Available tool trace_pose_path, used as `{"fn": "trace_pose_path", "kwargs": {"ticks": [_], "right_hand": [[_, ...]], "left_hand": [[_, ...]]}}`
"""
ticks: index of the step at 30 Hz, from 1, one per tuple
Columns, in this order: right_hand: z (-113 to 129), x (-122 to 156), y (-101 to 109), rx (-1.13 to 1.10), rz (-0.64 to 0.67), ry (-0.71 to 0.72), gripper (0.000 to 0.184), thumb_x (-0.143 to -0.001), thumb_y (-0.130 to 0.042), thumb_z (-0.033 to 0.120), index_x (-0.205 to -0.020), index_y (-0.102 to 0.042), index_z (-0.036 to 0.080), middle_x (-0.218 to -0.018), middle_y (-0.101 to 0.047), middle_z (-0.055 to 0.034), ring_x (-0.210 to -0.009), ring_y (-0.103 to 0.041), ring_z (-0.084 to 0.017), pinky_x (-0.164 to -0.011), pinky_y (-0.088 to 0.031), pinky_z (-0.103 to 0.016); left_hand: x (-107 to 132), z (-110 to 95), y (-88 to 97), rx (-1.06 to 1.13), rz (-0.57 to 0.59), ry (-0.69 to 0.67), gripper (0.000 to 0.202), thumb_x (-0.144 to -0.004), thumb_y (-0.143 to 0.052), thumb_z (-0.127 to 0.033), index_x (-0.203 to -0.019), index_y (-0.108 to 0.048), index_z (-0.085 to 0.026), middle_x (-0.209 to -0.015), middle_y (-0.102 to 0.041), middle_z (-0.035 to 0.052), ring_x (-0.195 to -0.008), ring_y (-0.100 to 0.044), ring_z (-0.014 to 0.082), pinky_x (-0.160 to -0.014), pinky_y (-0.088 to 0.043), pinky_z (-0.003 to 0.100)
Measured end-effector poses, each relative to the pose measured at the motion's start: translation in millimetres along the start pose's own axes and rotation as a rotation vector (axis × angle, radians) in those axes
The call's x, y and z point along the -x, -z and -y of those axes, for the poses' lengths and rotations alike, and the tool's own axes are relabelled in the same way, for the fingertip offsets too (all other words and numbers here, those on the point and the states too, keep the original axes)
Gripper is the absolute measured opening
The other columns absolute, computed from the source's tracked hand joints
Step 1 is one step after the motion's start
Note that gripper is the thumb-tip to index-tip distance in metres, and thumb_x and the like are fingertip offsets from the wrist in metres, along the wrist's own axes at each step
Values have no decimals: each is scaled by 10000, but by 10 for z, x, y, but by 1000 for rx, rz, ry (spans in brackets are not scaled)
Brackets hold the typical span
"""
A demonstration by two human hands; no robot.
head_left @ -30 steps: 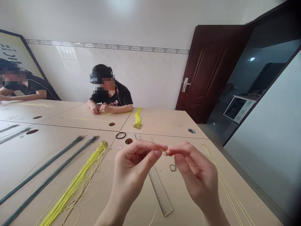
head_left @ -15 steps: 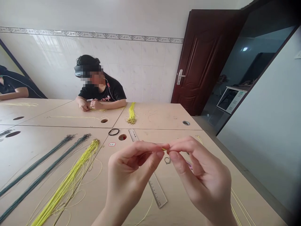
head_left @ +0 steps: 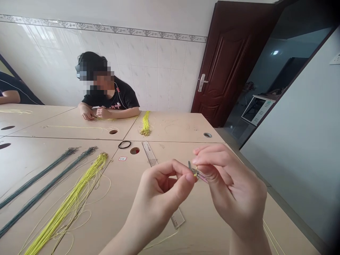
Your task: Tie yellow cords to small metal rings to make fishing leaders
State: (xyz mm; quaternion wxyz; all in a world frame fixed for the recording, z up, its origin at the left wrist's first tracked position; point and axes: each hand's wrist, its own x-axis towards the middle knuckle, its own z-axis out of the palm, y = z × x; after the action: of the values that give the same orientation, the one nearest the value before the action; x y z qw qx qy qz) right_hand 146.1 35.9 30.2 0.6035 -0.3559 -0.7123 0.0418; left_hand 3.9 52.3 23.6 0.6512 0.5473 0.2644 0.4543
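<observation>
- Piece [head_left: 196, 170], small and yellow, stood upright, right of ruler [head_left: 149, 154].
- Left hand [head_left: 164, 193] pinched its lower end; right hand [head_left: 235, 193] seemingly pinched its upper end.
- Fingertips had parted since half a second earlier, baring it, presumably easing finer handling.

Left hand [head_left: 166, 193] partly hides ruler [head_left: 149, 154].
</observation>
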Motion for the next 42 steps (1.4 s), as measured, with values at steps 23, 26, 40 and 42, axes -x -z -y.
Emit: {"fn": "trace_pose_path", "kwargs": {"ticks": [23,26,40,42], "right_hand": [[46,16,98,113,159,138,115,-856,-548,70,-879,-581,177,-829,-612,-35,-831,-586,-155,-728,-501,-314],[31,11,111,220,175,224,98,-868,-536,100,-884,-567,192,-829,-604,-40,-828,-591,-173,-717,-509,-335],[38,0,94,279,169,271,111,-857,-519,79,-846,-548,185,-794,-580,-29,-818,-598,-178,-683,-499,-332],[23,-8,92,276,170,279,116,-855,-517,76,-852,-547,189,-791,-579,-30,-814,-596,-178,-676,-499,-332]], "left_hand": [[84,37,-112,-379,-212,-392,185,-846,-535,-150,-664,-533,-180,-495,-382,-68,-396,-224,39,-344,-139,172],[93,6,-114,-311,-167,-345,209,-854,-531,-179,-645,-519,-177,-483,-367,-69,-399,-190,41,-341,-111,176],[98,-58,-53,-160,-47,-134,215,-857,-573,-303,-688,-558,-172,-476,-277,-75,-420,-205,54,-362,-156,169],[95,-57,-48,-174,-56,-147,213,-861,-567,-295,-689,-555,-170,-469,-259,-81,-418,-189,54,-363,-143,172]]}}
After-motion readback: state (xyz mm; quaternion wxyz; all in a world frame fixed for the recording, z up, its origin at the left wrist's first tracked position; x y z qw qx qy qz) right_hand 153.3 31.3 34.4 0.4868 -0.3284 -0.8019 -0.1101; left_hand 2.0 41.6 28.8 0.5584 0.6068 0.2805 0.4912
